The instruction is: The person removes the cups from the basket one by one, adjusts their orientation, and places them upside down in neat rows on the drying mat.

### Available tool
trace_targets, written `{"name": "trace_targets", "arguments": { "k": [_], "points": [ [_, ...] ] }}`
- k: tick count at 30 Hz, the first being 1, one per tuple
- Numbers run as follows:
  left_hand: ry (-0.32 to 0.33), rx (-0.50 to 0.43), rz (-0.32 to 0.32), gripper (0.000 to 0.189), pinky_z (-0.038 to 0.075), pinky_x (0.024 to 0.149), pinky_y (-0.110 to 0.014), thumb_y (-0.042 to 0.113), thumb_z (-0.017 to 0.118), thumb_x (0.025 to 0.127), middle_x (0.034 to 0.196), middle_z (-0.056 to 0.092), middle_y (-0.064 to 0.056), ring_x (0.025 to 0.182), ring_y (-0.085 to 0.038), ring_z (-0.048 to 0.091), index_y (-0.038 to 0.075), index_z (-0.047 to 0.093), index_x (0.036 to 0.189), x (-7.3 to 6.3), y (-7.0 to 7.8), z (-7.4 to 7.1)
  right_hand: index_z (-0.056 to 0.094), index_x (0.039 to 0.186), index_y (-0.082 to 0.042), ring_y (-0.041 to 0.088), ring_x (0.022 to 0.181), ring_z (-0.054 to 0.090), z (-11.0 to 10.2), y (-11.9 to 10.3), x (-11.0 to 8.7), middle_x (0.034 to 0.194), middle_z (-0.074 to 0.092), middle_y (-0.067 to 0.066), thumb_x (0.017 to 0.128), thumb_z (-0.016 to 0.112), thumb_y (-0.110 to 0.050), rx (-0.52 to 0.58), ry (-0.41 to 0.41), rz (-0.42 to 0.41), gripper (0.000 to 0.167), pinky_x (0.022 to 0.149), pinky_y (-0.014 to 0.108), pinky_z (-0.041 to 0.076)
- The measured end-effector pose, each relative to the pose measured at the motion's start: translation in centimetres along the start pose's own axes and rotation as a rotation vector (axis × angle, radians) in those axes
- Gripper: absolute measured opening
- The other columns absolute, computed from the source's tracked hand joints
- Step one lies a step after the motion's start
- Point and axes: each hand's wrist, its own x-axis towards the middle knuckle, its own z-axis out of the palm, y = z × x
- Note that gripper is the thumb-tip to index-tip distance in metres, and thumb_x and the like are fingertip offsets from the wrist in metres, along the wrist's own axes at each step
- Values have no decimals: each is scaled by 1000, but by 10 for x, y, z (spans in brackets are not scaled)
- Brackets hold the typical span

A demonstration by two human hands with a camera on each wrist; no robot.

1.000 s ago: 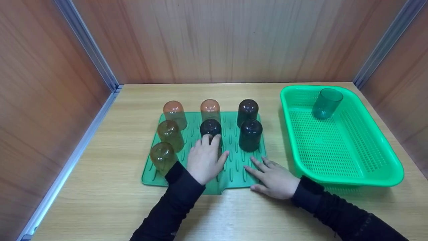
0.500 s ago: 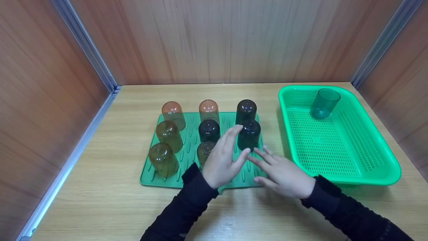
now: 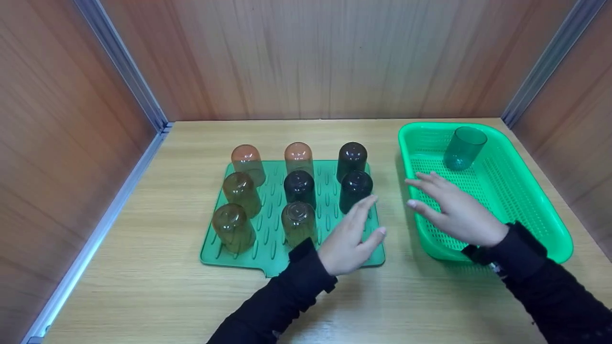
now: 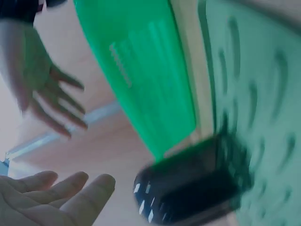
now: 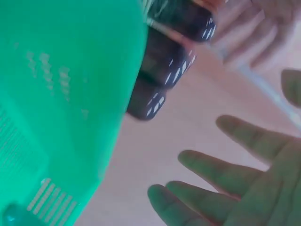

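Observation:
Upside-down tinted cups stand in rows on a green ridged mat (image 3: 267,258). Two orange cups, one of them the left orange cup (image 3: 247,162), and a dark cup (image 3: 352,160) form the back row. An amber cup (image 3: 233,228) and a grey-green cup (image 3: 299,222) are at the front. My left hand (image 3: 348,243), fingers extended, hovers over the mat's front right part, near the dark cup (image 4: 193,181) of the middle row. With fingers spread, my right hand (image 3: 459,210) is over the left side of the green basket (image 3: 564,239). Neither hand holds anything.
Inside the basket, a teal cup (image 3: 464,148) leans at the back. Wooden panels (image 3: 306,62) with grey metal corner strips (image 3: 129,62) enclose the tabletop (image 3: 143,286) at the back and sides.
The left hand has let go of the grey-green cup at the mat's front middle and moved right. The right hand has risen from the mat's right edge to over the basket.

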Motion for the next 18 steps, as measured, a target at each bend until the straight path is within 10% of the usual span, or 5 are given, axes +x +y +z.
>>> {"name": "trace_targets", "arguments": {
  "k": [8, 18],
  "points": [
    [-152, -156, -247, 97, 26, 110, -42, 70, 51, 82, 156, 16, -4, 140, -16, 21, 19, 7, 152, 16, 3, 34, 32, 147, -11, 43, 140, 12, -18, 41, 23, 151, 24, 22, 94, 49, -49, 86, 85, 92, 67, 103, 67, 16],
    [-109, -333, -428, 99, 34, 105, -38, 64, 58, 81, 154, 23, -6, 136, -18, 30, 19, 5, 152, 48, 9, 81, 23, 150, -9, 48, 139, -1, -21, 80, 59, 153, 12, 26, 95, 50, -45, 61, 176, 108, 71, 104, 68, 7]
  ]
}}
